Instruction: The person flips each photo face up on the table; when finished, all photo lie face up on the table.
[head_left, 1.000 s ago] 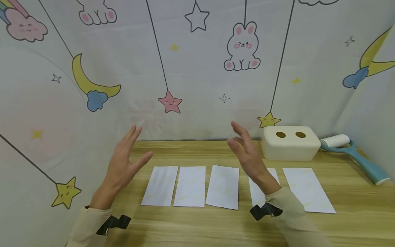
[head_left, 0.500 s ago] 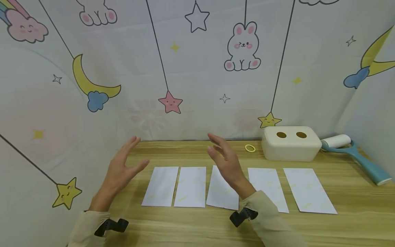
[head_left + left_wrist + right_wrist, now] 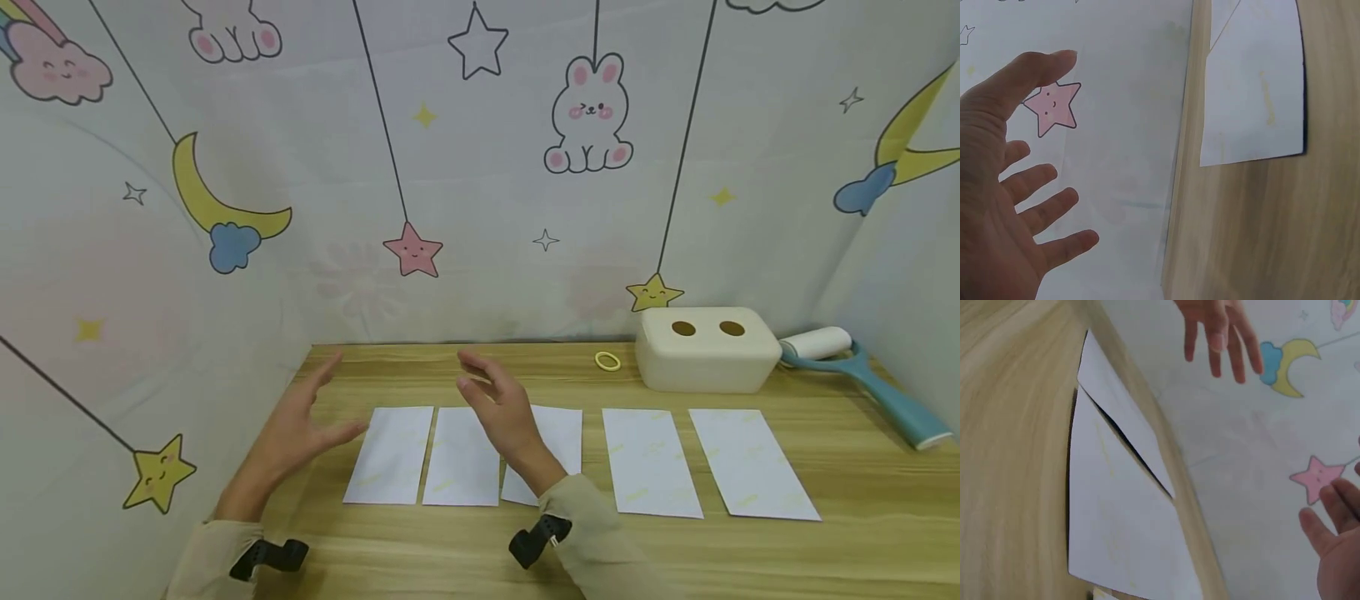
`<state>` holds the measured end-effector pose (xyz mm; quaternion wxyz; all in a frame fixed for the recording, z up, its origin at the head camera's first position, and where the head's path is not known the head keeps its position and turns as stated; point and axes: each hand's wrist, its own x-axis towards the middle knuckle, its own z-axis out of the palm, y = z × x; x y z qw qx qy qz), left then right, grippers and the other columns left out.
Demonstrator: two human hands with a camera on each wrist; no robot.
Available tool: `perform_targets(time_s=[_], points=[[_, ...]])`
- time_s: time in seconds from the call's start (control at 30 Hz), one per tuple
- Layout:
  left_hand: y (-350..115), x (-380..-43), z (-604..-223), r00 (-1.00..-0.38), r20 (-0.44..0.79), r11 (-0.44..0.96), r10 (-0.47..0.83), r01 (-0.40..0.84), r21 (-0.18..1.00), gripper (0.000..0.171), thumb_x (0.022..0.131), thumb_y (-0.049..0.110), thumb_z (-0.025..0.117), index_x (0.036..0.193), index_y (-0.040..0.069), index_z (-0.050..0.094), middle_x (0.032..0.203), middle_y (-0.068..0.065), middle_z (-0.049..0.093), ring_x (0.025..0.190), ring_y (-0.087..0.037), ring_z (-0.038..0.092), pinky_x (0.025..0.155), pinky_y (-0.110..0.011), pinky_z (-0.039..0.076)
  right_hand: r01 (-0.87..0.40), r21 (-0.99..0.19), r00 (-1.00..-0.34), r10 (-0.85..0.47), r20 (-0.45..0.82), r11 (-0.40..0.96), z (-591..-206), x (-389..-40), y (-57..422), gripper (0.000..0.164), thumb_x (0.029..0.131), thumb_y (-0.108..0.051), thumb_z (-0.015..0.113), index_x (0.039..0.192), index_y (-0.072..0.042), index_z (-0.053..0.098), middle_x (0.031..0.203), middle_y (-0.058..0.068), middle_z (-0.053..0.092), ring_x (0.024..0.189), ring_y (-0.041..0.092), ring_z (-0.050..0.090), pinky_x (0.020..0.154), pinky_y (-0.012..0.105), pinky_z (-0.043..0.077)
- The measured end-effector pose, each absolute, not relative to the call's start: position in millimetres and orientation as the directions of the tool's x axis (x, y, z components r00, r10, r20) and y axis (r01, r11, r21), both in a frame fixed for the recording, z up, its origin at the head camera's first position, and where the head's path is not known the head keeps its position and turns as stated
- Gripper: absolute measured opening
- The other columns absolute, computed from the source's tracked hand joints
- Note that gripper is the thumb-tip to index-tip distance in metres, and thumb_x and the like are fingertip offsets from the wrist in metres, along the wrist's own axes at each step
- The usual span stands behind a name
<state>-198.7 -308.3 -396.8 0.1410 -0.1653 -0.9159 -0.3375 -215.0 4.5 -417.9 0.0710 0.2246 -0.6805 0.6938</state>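
My left hand [image 3: 296, 429] hovers above the wooden table, left of a row of several white paper cards. Its fingers are spread and hold nothing; the left wrist view shows the thumb well apart from the fingers. Over the second card [image 3: 452, 477] and the middle card [image 3: 561, 442] hangs my right hand [image 3: 504, 408], fingers relaxed, with nothing between them. It covers part of both cards. The leftmost card [image 3: 388, 457] lies nearest my left hand. Farther right are the fourth card [image 3: 651, 462] and the rightmost card [image 3: 753, 462]. Faint yellow marks show on the cards.
A cream box [image 3: 705, 358] with two round holes stands at the back right. A yellow ring [image 3: 607, 361] lies just left of it. Beside the box rests a blue-handled roller [image 3: 885, 396] with a white roll. A patterned cloth [image 3: 480, 192] hangs behind the table.
My right hand has moved left and down, from over the fourth card to over the second and middle cards, uncovering the yellow ring. My left hand has sunk a little.
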Motion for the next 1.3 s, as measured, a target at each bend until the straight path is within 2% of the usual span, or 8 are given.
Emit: perform_targets(time_s=[0.1,0.3,0.57,0.87,1.07,1.3], points=[[-309,-199,-400,-0.907,0.361,0.737,0.219,0.396,0.548,0.109,0.077,0.028,0.097,0.164,0.001,0.035,0.159,-0.028,0.045,0.139,-0.053,0.048,0.105,-0.074,0.041,-0.370,-0.926,-0.902,-0.213,0.376,-0.070,-424,-214,-3,0.043,0.108,-0.020,0.064,0.150,-0.011,0.059,0.148,0.007,0.059,0.139,0.031,0.055,0.106,0.039,0.052],[-312,-197,-405,-0.897,0.355,0.706,0.264,0.430,0.562,0.111,0.075,0.027,0.098,0.163,0.001,0.037,0.157,-0.030,0.045,0.138,-0.054,0.048,0.102,-0.074,0.043,-0.337,-0.941,-0.914,-0.225,0.338,-0.042,-439,-215,-11,0.041,0.108,-0.020,0.065,0.148,-0.010,0.061,0.147,0.008,0.060,0.138,0.028,0.055,0.107,0.035,0.050],[-308,-195,-412,-0.927,0.227,0.684,0.299,0.374,0.626,0.114,0.075,0.026,0.098,0.165,0.004,0.032,0.161,-0.029,0.041,0.143,-0.052,0.043,0.108,-0.072,0.039,-0.276,-0.961,-0.924,-0.280,0.260,0.018,-451,-210,-19,0.043,0.107,-0.018,0.065,0.148,-0.006,0.059,0.147,0.015,0.060,0.137,0.029,0.056,0.108,0.038,0.050],[-304,-195,-414,-0.929,0.101,0.707,0.357,0.339,0.621,0.106,0.075,0.030,0.099,0.159,-0.001,0.042,0.157,-0.030,0.046,0.140,-0.056,0.045,0.107,-0.072,0.040,-0.286,-0.955,-0.922,-0.291,0.255,0.071,-459,-212,-20,0.043,0.104,-0.011,0.068,0.145,0.000,0.061,0.144,0.014,0.063,0.133,0.031,0.059,0.107,0.042,0.050],[-294,-194,-418,-0.901,0.029,0.703,0.433,0.358,0.615,0.099,0.073,0.034,0.099,0.153,-0.001,0.052,0.154,-0.027,0.051,0.141,-0.055,0.044,0.110,-0.072,0.037,-0.293,-0.952,-0.915,-0.313,0.253,0.086,-465,-213,-20,0.041,0.104,-0.012,0.068,0.142,0.001,0.062,0.142,0.012,0.064,0.131,0.030,0.060,0.106,0.040,0.051],[-280,-194,-424,-0.869,-0.020,0.748,0.495,0.415,0.518,0.096,0.065,0.038,0.103,0.143,-0.001,0.062,0.144,-0.023,0.060,0.137,-0.051,0.051,0.111,-0.066,0.040,-0.303,-0.949,-0.907,-0.332,0.258,0.091,-469,-212,-23,0.041,0.104,-0.014,0.068,0.140,0.003,0.063,0.137,0.012,0.067,0.128,0.030,0.063,0.104,0.034,0.052]])
